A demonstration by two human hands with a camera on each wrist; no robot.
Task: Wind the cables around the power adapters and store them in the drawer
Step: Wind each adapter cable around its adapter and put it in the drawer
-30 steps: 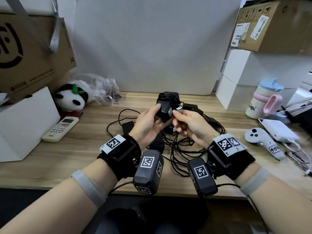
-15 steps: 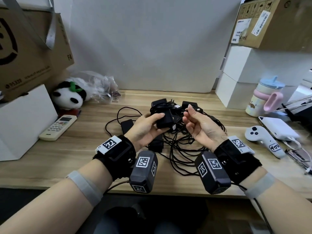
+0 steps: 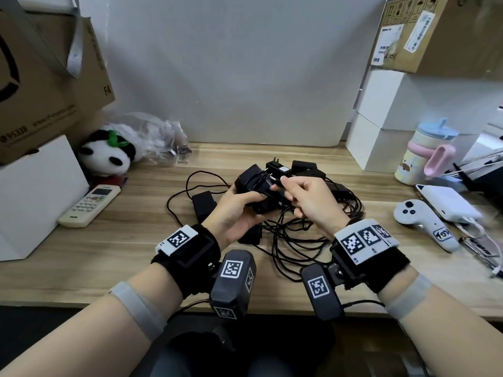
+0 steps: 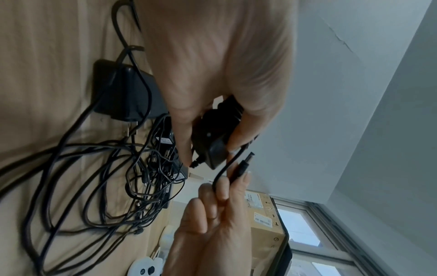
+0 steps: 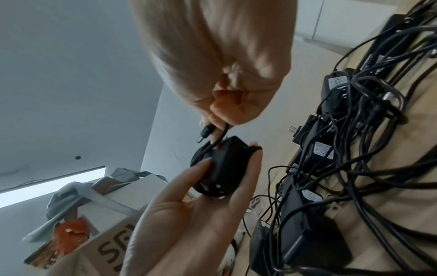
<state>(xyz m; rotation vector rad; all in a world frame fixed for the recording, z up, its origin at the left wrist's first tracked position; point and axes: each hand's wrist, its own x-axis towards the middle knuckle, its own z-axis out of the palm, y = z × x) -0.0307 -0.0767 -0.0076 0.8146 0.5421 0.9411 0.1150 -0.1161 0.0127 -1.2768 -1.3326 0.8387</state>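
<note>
My left hand (image 3: 239, 208) grips a black power adapter (image 3: 258, 186) with cable wound round it, held above the wooden desk (image 3: 109, 254). The same adapter (image 4: 214, 143) (image 5: 227, 166) sits between thumb and fingers in both wrist views. My right hand (image 3: 304, 197) pinches the free end of its cable just behind the barrel plug (image 4: 241, 164) (image 5: 205, 132), right beside the adapter. Several more black adapters (image 3: 302, 168) and a tangle of black cables (image 3: 294, 240) lie on the desk under and behind my hands. No drawer is in view.
A remote control (image 3: 89, 205), a panda plush (image 3: 109, 156) and a white box (image 3: 35, 197) stand at the left. At the right are a white game controller (image 3: 424, 221), a white power bank (image 3: 449, 202), a pastel cup (image 3: 424, 156) and stacked boxes (image 3: 394, 126).
My right hand has swung over from the right with the cable end and now holds the plug at the adapter's top. The left hand kept its grip and shifted the adapter slightly.
</note>
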